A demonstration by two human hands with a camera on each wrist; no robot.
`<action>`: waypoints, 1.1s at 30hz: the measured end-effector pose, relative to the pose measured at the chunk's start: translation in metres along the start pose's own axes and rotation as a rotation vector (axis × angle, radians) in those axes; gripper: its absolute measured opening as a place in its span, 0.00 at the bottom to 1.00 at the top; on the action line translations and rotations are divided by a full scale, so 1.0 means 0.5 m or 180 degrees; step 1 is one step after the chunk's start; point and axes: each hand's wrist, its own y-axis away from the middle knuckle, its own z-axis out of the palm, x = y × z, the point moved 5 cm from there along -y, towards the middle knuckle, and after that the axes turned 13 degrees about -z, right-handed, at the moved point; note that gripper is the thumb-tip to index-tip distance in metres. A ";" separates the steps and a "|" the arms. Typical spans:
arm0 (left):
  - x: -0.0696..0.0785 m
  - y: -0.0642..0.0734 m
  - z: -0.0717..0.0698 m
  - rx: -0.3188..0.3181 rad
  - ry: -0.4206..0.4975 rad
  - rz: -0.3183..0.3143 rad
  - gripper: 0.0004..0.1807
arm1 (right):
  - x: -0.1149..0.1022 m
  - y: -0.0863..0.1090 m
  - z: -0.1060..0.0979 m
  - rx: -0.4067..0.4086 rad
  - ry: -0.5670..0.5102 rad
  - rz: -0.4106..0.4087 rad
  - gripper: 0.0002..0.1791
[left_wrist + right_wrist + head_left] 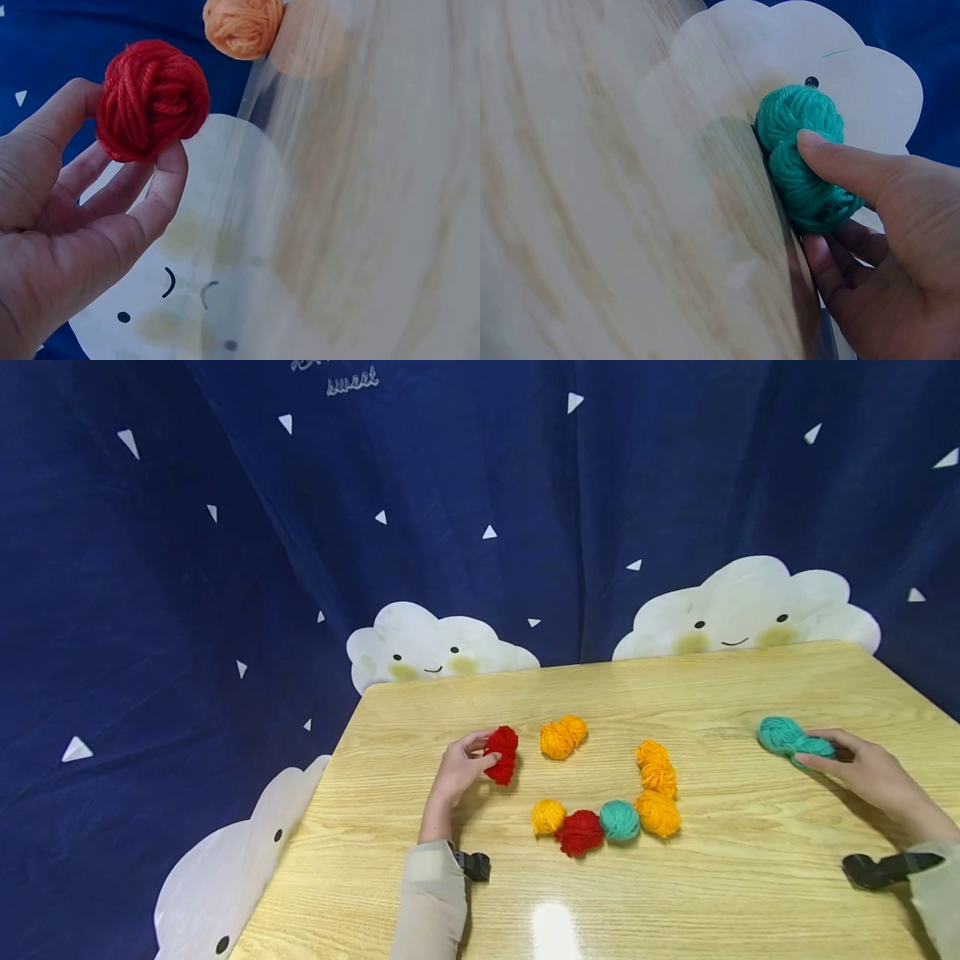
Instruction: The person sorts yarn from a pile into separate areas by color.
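Observation:
In the head view my left hand (456, 770) pinches a red yarn bundle (502, 755) at the left of the table. The left wrist view shows thumb and fingertips on opposite sides of its rounded end (152, 101). At the right side, my right hand (862, 766) grips a teal yarn bundle (782, 736) with two rounded lobes. The right wrist view has the thumb across one lobe and the fingers beneath, close to the table edge. An orange yarn bundle (562, 737) lies just right of the red one.
On the wooden table (720, 893) an L-shaped line of yarn runs between my hands: a yellow ball (548, 817), a red ball (580, 833), a teal ball (619, 821) and orange yarn (657, 789) reaching away from me. A blue curtain (465, 468) with cloud figures hangs behind.

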 end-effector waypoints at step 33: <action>-0.079 -0.036 -0.068 0.0536 0.0074 -0.0159 0.24 | 0.006 -0.002 0.003 0.0070 0.0001 0.0035 0.40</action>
